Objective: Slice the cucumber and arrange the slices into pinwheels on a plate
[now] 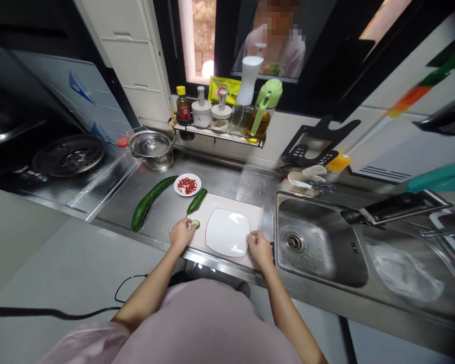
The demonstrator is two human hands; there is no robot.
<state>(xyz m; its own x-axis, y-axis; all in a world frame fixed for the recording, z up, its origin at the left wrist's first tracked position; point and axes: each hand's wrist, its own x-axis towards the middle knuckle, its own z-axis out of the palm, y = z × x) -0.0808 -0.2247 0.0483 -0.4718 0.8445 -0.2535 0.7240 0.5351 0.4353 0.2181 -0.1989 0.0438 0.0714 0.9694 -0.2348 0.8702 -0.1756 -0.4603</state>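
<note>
My left hand (181, 233) pinches a pale green cucumber slice (196, 224) at the left side of a light cutting board (200, 240). Just above it lies a cut length of cucumber (196, 201). On the board sits a white, rounded-square plate (227, 232) with nothing on it. My right hand (260, 248) has its fingers closed at this plate's right edge. Partly hidden beside that hand is a wide-bladed knife (266, 223) with a dark handle. A long whole cucumber (151, 205) and a small white dish (177, 187) of red bits (187, 185) lie further left.
To the right is a steel sink (307, 242) with a faucet (398, 207) over it. A lidded steel pot (153, 149) stands at the back left, near the stove (68, 154). Bottles and jars fill a wall rack (220, 134). A clear plastic bag (405, 270) lies right of the sink.
</note>
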